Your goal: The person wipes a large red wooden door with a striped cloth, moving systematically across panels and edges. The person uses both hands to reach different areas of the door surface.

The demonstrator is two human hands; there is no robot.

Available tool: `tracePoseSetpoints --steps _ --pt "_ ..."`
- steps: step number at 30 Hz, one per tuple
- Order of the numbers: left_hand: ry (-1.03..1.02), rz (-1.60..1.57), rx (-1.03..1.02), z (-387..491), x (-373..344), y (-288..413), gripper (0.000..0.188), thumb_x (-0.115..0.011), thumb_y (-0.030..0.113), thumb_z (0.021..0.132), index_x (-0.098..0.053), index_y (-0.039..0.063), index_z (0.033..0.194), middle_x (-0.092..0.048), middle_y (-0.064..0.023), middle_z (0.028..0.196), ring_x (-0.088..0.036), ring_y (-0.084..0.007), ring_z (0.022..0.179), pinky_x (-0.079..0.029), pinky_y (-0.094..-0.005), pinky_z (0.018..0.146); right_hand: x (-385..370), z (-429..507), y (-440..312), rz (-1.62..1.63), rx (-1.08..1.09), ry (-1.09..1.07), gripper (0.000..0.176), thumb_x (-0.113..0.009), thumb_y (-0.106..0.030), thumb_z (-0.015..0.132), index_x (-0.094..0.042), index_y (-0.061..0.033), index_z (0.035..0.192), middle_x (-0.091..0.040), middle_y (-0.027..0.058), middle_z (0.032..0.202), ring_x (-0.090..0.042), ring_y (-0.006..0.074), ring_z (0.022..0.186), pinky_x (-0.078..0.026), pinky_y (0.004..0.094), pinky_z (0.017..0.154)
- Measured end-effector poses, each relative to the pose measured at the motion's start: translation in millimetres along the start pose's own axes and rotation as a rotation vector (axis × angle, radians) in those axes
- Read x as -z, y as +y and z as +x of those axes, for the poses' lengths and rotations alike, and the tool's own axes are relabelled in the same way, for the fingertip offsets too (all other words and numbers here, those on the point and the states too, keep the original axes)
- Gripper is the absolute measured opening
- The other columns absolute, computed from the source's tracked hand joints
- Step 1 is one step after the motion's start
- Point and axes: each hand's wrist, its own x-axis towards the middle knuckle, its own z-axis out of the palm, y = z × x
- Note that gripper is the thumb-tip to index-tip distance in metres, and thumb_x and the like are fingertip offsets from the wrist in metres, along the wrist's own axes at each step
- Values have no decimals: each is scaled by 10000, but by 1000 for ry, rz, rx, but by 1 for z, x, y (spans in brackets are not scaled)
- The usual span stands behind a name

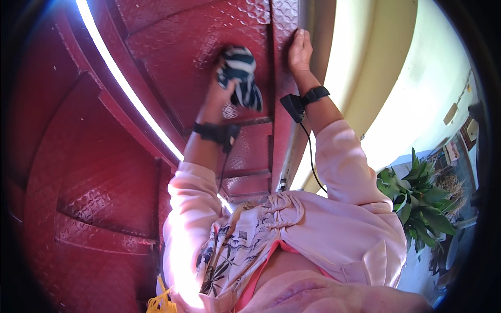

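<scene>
My left hand (pixel 224 84) holds a bunched dark cloth with white stripes (pixel 243 70) against a red embossed door panel (pixel 168 51). The hand and cloth are blurred. To the right, my right hand (pixel 300 53) is on the edge of the red door (pixel 283 51), its fingers close together and curled; its thumb is hidden. Black straps with small devices and cables sit on both wrists. My pink sleeves and a printed top with knotted cord fastenings show below the hands.
More red panels (pixel 113 176) spread across the left, with a bright strip of light (pixel 117 74) between sections. A cream wall or frame (pixel 364 58) curves along the right side. Green leafy plants (pixel 422 199) stand at the lower right, and a yellow tassel (pixel 161 299) hangs at the lower left.
</scene>
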Motion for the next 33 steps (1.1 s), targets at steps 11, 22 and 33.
tracePoseSetpoints --steps 11,22,33 --pt "-138 -658 -167 41 -63 -25 323 -599 177 886 -601 63 1188 -655 -106 1160 -599 -210 1080 -460 -325 954 -11 0 34 37 -28 -37 558 -388 -417 1009 -542 63 1246 -567 321 1216 -524 452 1170 -394 428 1012" --pt "-357 196 143 -71 -39 -61 683 -761 34 706 -518 101 1341 -588 -118 1297 -538 -259 1215 -420 -363 1037 -13 -4 40 32 -18 -7 557 -409 -401 1009 -557 97 1211 -578 329 1199 -538 456 1156 -420 421 992" --pt "-294 -818 -180 102 -15 -17 322 -544 84 950 -547 52 1270 -603 -94 1247 -580 -231 1143 -495 -372 953 -8 -5 19 54 43 7 479 -404 -377 1014 -592 52 1116 -599 344 1040 -562 512 988 -453 492 841"
